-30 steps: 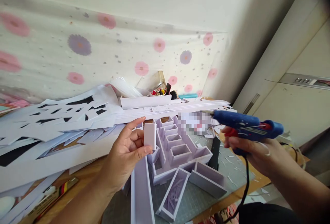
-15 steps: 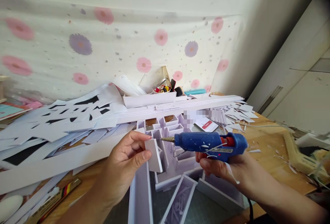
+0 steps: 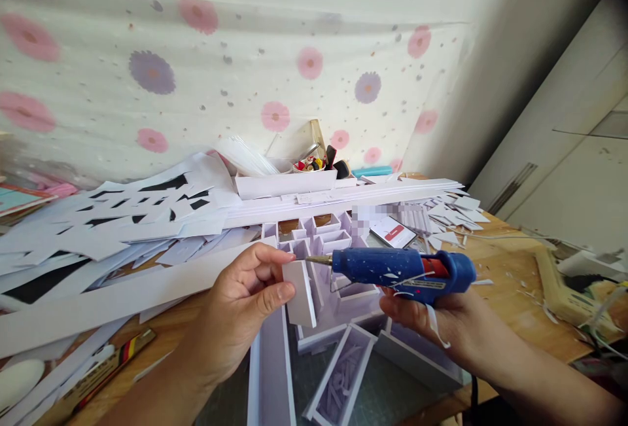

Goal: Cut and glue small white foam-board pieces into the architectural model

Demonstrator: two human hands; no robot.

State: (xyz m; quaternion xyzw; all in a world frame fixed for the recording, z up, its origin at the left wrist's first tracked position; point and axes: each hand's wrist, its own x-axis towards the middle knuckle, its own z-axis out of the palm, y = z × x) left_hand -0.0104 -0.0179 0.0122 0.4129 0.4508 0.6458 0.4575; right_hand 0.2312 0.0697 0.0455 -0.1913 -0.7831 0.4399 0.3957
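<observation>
Pinched upright between the thumb and fingers of my left hand (image 3: 250, 295) is a small white foam board piece (image 3: 298, 295). My right hand (image 3: 432, 321) grips a blue hot glue gun (image 3: 387, 269), its handle partly hidden by the hand. The gun points left, and its metal nozzle (image 3: 318, 260) is at the top edge of the board piece, close to my left fingertips; whether it touches I cannot tell. Below and behind both hands stands a white foam board structure (image 3: 338, 308) with several small walled compartments.
A narrow white box (image 3: 341, 373) of offcuts sits in front. Cut white sheets (image 3: 161, 216) are piled at left, small scraps (image 3: 456, 216) at right. A phone (image 3: 392, 231) lies behind the gun. A long tray (image 3: 284, 184) with glue sticks stands by the flowered wall cover. A power strip (image 3: 564, 288) is at right.
The nozzle and the board piece have come closer together, with the piece shifted slightly right. Both hands keep their holds. The camera view has moved a little.
</observation>
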